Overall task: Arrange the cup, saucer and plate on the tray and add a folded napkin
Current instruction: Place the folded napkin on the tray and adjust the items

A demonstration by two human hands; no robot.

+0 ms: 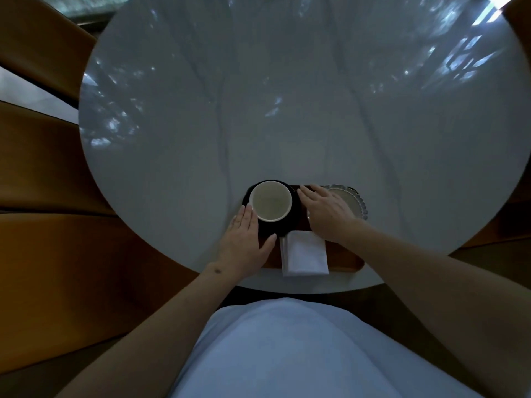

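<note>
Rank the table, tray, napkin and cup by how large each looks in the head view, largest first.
1. Table, by far the largest.
2. Tray, though hands and dishes cover much of it.
3. Napkin and cup: these look about alike, and the napkin lies nearer the camera, so I won't rank them.

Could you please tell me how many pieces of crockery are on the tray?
3: a cup on a dark saucer at left, and a scalloped plate at right, partly under the right hand.
</note>
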